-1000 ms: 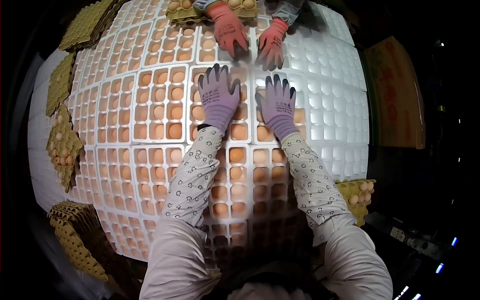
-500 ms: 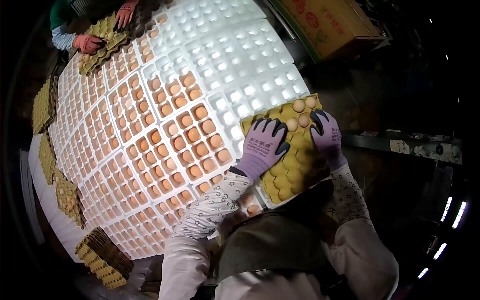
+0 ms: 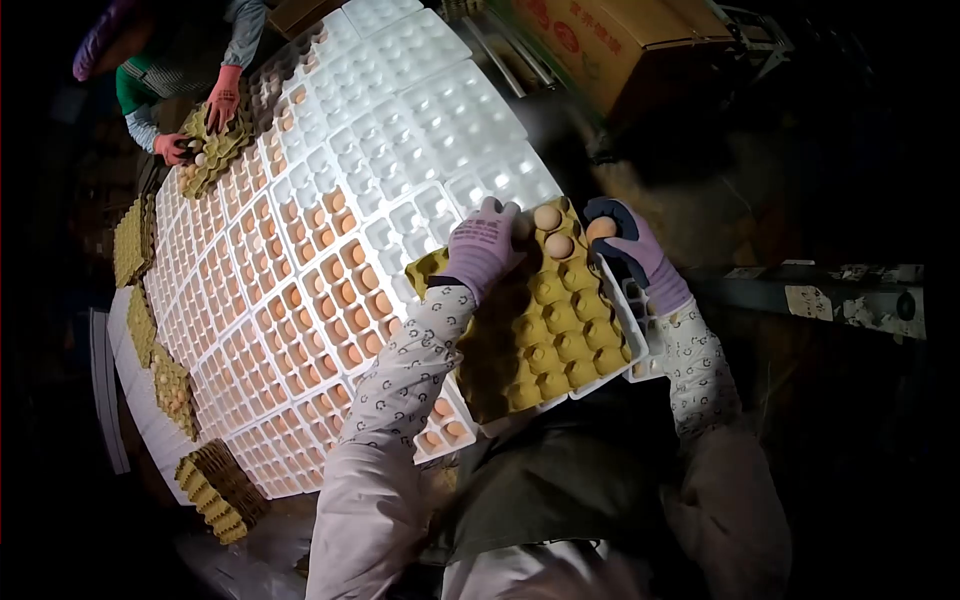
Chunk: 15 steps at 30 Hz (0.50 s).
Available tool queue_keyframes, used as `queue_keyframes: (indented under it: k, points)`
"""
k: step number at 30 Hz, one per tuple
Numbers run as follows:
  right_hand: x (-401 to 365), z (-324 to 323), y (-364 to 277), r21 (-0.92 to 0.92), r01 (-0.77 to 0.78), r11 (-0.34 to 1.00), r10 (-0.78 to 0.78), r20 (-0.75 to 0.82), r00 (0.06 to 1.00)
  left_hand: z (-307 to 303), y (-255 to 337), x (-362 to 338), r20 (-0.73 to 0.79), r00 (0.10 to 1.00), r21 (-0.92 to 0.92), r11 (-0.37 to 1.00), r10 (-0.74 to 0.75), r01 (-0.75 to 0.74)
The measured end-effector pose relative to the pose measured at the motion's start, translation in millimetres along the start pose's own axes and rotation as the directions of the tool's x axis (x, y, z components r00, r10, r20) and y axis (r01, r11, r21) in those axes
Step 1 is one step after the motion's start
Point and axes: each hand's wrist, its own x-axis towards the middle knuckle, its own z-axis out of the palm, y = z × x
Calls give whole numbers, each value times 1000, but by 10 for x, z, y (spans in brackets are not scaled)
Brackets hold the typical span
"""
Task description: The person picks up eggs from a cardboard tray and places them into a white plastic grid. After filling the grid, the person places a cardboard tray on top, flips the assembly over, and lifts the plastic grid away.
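Note:
A yellow pulp egg tray (image 3: 560,335) lies in front of me over the white trays' near right edge, most of its cups bare. Two eggs, a farther one (image 3: 547,217) and a nearer one (image 3: 558,245), sit at its far end. My right hand (image 3: 640,255), in a purple and black glove, grips a brown egg (image 3: 601,229) just off the tray's right edge. My left hand (image 3: 484,246) is at the tray's far left corner, its fingers curled beside a pale egg (image 3: 521,229) that they partly hide.
White compartment trays (image 3: 408,215) cover the table, many filled with brown eggs. Across the table, a co-worker's pink-gloved hand (image 3: 223,98) rests on another pulp tray (image 3: 205,170). Stacked pulp trays (image 3: 215,490) line the left. A cardboard box (image 3: 640,50) and metal rail (image 3: 830,295) are at right.
My right hand has lifted an egg from the pulp tray and moved it right. My left hand has gone from lying spread on the tray to curling at an egg. The view has shifted.

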Motion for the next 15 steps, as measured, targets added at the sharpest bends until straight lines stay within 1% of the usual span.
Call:
queue_keyframes:
  k: [1, 2, 3, 4, 5, 6, 7, 8, 9, 10, 11, 12, 13, 14, 15]
  points:
    - [73, -140, 154, -335, 168, 927, -158, 57, 986, -35, 82, 27, 41, 998, -15, 999, -41, 42]
    - [129, -129, 216, -704, 305, 641, -236, 197, 951, -63, 132, 89, 76, 994, -22, 996, -82, 84]
    - [134, 40, 118, -860, 262, 438, -114, 236, 965, -68, 105, 127, -18, 995, -245, 965, -102, 95]
    - [105, 208, 37, -953, 228, 201, 23, 238, 971, -64, 53, 121, -96, 985, -458, 885, -145, 85]
    - [175, 209, 154, -952, 306, 10, 22, 306, 952, -107, 50, 173, -132, 981, -576, 816, -145, 43]
    - [157, 192, 142, -959, 268, 89, -3, 268, 963, -159, 97, 204, -144, 985, -497, 867, -100, 16]
    - [154, 169, 89, -959, 233, 163, -27, 232, 972, -181, 222, 244, -73, 994, -297, 953, -85, 59]
    - [161, 154, 54, -950, 205, 236, -45, 200, 979, -240, 416, 272, -2, 996, -82, 993, -91, 90]
    - [87, 79, 60, -838, 211, 503, -190, 131, 973, -265, 520, 267, 63, 998, 98, 995, 7, -13]
    - [25, -25, 29, -639, 261, 724, -262, 95, 960, -191, 571, 326, 139, 990, 198, 980, -13, -15]
    - [-48, -165, 14, -344, 62, 937, -71, -13, 997, -54, 510, 354, 112, 992, 222, 971, 64, -87]
    - [-117, -286, -19, -8, -147, 989, 146, -42, 988, 47, 407, 350, 88, 987, 251, 956, 132, -150]
    - [-198, -290, -13, 75, -97, 992, 104, -101, 989, 29, 341, 312, 7, 997, 115, 990, 78, -78]
    - [-229, -354, 39, 79, -75, 994, 82, -91, 993, -1, 252, 271, -71, 997, -28, 999, 18, -20]
    - [-218, -308, 119, 243, -53, 969, 95, -165, 982, -11, 117, 228, -239, 966, -292, 956, -95, 22]
